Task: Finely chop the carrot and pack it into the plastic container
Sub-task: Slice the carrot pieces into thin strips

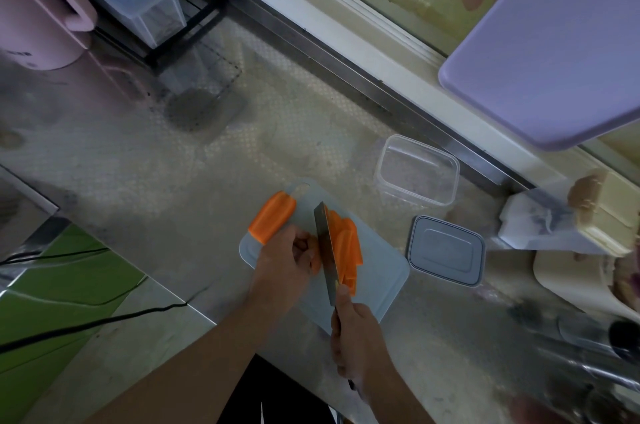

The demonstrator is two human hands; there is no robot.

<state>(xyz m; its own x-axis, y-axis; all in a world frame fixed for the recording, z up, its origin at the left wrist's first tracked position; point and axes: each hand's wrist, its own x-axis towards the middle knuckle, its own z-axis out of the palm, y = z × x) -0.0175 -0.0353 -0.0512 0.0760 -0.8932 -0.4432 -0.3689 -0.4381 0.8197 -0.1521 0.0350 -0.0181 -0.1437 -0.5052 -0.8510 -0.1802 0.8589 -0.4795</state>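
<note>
While the knife (327, 252) is stood on its edge across the pale cutting board (377, 280), its handle is gripped by the curled fingers of the right hand (356, 333). A carrot piece is held against the blade's left face by the curled fingers (304, 252) of the left hand (282, 264). Cut carrot strips (348, 249) are stacked just right of the blade, and a larger carrot chunk (273, 217) lies at the board's far left corner. The open plastic container (417, 171) is set on the surface (156, 160) beyond the board, its grey lid (446, 250) beside the board.
</note>
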